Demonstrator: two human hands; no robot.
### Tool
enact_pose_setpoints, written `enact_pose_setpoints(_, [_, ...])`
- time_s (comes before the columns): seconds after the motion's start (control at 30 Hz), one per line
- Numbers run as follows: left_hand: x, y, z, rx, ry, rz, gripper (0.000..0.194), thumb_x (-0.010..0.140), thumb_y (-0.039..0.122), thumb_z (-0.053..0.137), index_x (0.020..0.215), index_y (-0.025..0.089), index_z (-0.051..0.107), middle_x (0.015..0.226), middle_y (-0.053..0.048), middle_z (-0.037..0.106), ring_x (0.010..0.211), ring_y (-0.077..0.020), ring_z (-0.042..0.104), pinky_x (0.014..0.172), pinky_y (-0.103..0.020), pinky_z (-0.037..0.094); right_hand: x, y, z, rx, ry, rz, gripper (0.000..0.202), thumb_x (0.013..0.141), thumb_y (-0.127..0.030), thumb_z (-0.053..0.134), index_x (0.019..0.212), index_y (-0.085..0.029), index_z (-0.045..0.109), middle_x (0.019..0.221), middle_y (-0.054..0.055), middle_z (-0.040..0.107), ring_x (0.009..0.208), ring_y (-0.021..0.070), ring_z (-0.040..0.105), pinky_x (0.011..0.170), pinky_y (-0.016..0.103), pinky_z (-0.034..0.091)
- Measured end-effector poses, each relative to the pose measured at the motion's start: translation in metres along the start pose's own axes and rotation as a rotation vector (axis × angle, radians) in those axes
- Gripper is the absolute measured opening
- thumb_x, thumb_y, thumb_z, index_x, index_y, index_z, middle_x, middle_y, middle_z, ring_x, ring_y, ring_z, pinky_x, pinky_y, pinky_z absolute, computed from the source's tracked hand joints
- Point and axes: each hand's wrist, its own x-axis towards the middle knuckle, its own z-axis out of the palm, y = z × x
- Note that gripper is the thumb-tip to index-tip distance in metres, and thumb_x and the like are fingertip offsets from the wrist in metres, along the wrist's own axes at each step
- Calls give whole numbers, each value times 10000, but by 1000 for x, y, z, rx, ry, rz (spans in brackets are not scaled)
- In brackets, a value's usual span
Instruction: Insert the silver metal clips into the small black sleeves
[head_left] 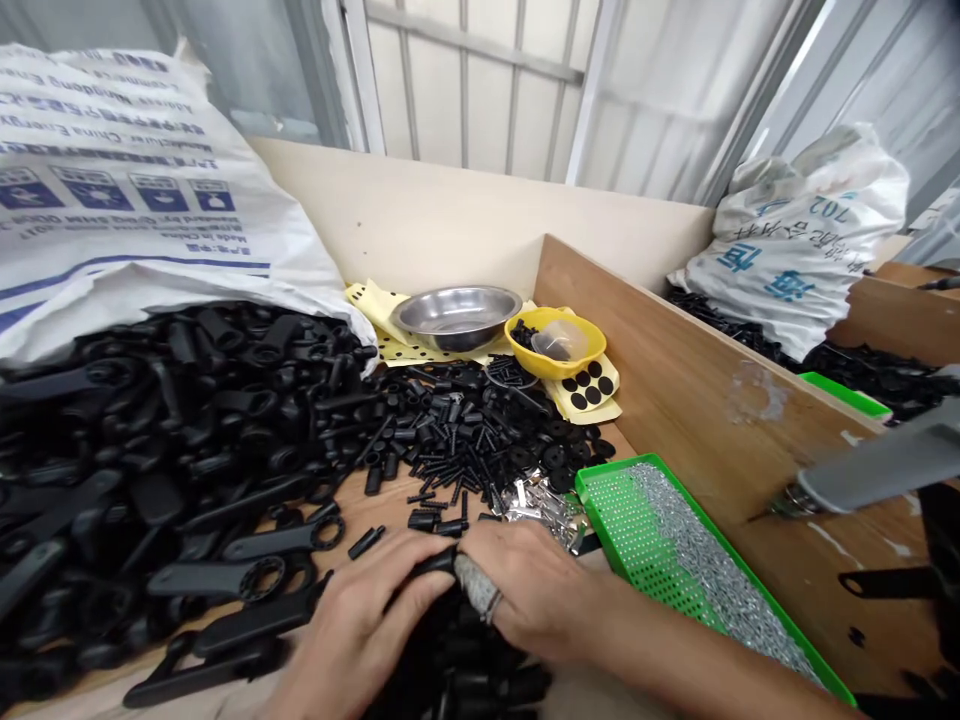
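My left hand point(367, 605) and my right hand point(525, 580) meet at the front of the bench. Between them is a black plastic part point(435, 562), with the left thumb and fingers closed around one end. The right fingers are curled over its other end, so its full shape is hidden. A grey wrapping point(474, 585) and a ring show on a right finger. Below both hands lies a dark heap of black cylindrical pieces point(480, 670). Just beyond the hands are small black pegs point(465, 450) and shiny metal clips point(544, 500).
Black plastic handles point(255, 575) spill from a white sack point(150, 200) at left. A green tray point(611, 500) of small screws lies right, near an electric screwdriver point(862, 470) and a wooden divider point(652, 360). Behind stand a steel bowl point(457, 312) and a yellow bowl point(559, 360).
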Motion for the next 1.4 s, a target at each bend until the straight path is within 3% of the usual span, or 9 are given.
enact_pose_setpoints(0.17, [14,-32,-12,46,-121,-56,151,841,275,533,920,231,654,961,-25,699,948,-195,638,852,-273,494,25,21,-16,-76,-1,-58,238,865,-129,379,1070,-197,481,973,36,557,866,161,512,736,268,393])
enact_pose_setpoints(0.23, [15,-44,-13,92,-135,-60,172,835,292,531,914,225,669,956,-39,707,943,-212,639,841,-302,505,35,35,-18,-229,-29,-53,225,836,-83,407,1003,-181,521,924,42,533,837,166,484,715,275,387])
enact_pose_setpoints(0.33, [11,-57,-9,155,-129,-40,186,820,307,542,900,226,688,932,-45,729,908,-223,656,813,-320,524,49,51,-16,-454,-81,-121,166,795,-70,471,890,-169,565,905,58,501,855,190,431,707,295,381])
enact_pose_setpoints(0.47, [5,-66,-1,180,-115,4,170,817,269,544,899,224,686,897,-38,736,879,-217,661,802,-315,528,64,58,-8,-562,-61,-239,204,828,-133,492,1001,-207,571,921,60,492,890,217,401,708,330,377])
enact_pose_setpoints(0.63, [4,-63,2,156,-145,27,140,823,231,533,855,245,670,827,-15,728,806,-191,666,742,-267,536,73,61,-3,-630,-35,-335,237,866,-150,464,1084,-192,547,922,63,512,909,224,403,734,356,360])
enact_pose_setpoints(0.9, [12,-61,-1,165,-114,79,135,819,240,540,854,234,671,832,-18,735,805,-188,680,744,-255,536,70,65,-13,-656,-48,-409,86,876,-164,484,917,-179,558,904,36,520,871,197,416,742,332,360])
enact_pose_setpoints(1.03, [32,-49,3,165,-123,-45,163,795,305,570,866,210,682,872,-59,728,853,-237,657,765,-331,514,62,49,-29,-630,2,-388,57,858,-143,489,843,-166,539,866,32,507,848,194,417,735,327,362])
enact_pose_setpoints(1.17, [49,-33,9,68,-201,-162,201,814,250,507,709,189,667,701,-43,690,709,-218,631,672,-321,487,55,35,-41,-595,71,-383,78,864,-165,455,822,-165,521,858,45,501,841,196,411,754,335,348])
enact_pose_setpoints(1.4, [48,-27,10,-54,-172,-242,294,858,272,420,658,177,613,623,3,639,615,-153,601,569,-226,470,47,53,-29,-344,33,-213,72,819,-111,450,814,-171,489,832,32,517,758,158,440,695,278,351])
